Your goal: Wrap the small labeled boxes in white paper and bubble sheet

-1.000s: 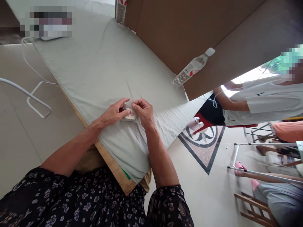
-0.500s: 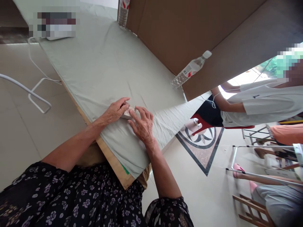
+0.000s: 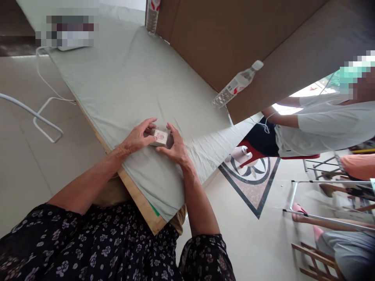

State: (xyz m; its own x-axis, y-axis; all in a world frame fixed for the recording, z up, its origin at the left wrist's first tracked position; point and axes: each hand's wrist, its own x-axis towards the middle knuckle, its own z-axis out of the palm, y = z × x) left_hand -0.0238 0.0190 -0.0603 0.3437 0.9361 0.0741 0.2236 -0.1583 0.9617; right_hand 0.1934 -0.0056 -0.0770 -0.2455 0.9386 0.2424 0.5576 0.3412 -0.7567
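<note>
A small pale box (image 3: 161, 137) with red print on its top lies on the cloth near the table's corner, between my two hands. My left hand (image 3: 140, 136) is at its left side, with the thumb on the box's left end and the fingers curving past the far edge. On the other side, my right hand (image 3: 176, 145) curves around the right end, thumb and fingers spread apart. Its thumb is close to the near edge; whether it touches is hard to see. The kind of box is too small to make out.
A grey-green cloth (image 3: 123, 78) covers the table. A clear bottle (image 3: 237, 85) leans by a large brown cardboard panel (image 3: 205, 47); another bottle (image 3: 152, 17) stands farther back. A white cable (image 3: 38, 78) hangs at the left. A person in a white shirt (image 3: 328, 125) sits at the right.
My right fingers have lifted off the top of the box and spread to its right side. The left thumb now rests on the box, and more of its printed top shows.
</note>
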